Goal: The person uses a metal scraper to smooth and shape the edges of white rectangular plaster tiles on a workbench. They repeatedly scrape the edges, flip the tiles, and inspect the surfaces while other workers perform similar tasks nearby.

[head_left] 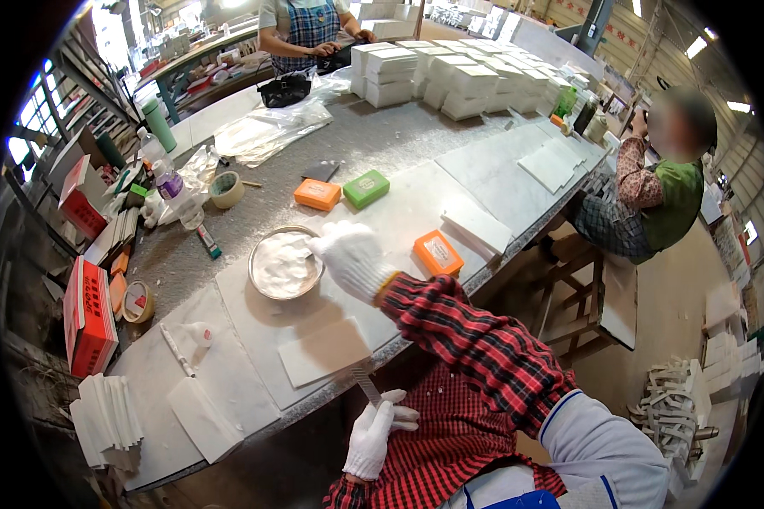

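Note:
My right hand (352,261), in a white knit glove, is at the right rim of a round bowl (254,280) full of white, lumpy paste (284,265). Its fingers look curled together, and whatever they may hold is hidden. Just in front of the table edge, my left hand (373,439), also gloved in white, grips a thin grey ruler-like strip (366,386). The strip's far end meets the near edge of a flat white tile (324,352) lying on the tabletop below the bowl.
Orange (317,194) and green (366,189) boxes lie beyond the bowl; another orange box (438,253) is right of my hand. Bottles (174,188) and tape rolls stand left. White tile stacks (467,85) fill the far end. One person (671,187) sits right; another (310,38) is across.

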The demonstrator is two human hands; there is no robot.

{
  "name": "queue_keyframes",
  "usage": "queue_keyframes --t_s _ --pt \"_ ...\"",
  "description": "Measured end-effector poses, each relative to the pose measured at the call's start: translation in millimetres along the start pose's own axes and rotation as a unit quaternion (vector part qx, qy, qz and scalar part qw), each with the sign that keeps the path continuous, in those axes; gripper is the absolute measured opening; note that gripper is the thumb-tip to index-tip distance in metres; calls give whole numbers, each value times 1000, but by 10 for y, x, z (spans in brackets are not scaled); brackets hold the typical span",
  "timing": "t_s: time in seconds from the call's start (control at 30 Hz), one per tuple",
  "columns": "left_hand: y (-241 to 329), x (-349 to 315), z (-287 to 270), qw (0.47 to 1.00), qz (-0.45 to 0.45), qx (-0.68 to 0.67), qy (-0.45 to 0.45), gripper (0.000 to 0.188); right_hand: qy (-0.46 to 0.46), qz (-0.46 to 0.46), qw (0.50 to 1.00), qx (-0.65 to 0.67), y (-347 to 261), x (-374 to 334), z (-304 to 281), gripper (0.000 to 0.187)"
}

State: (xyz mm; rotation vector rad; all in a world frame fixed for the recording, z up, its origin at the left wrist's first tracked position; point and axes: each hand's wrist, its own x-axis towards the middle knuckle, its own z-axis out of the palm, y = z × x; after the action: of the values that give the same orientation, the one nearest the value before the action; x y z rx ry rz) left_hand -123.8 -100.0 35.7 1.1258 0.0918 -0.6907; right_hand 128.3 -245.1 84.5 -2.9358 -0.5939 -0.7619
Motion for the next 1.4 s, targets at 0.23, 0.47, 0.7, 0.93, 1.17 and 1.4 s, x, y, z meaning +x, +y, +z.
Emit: queue_keyframes --t_s 0.23,0.47,0.7,0.93,1.17,1.4 --pt "-56 -60 3 993 101 -48 46 52 13 60 988 140 -84 -259 -259 15" --pt "-322 67 118 956 273 -21 103 51 -264 261 729 575 -404 -2188 -1018 34" --pt "-261 78 469 986 166 21 -13 49 -217 254 745 577 -481 -2716 -1140 34" --pt "-292 0 580 990 124 47 -44 46 -225 280 717 597 -394 -2856 -1285 33" --pt "-132 33 704 997 61 44 -37 45 -231 315 699 599 -337 -2993 -1304 33" --pt "132 346 425 967 195 -15 162 34 -269 266 721 581 -280 -3162 -1379 34"
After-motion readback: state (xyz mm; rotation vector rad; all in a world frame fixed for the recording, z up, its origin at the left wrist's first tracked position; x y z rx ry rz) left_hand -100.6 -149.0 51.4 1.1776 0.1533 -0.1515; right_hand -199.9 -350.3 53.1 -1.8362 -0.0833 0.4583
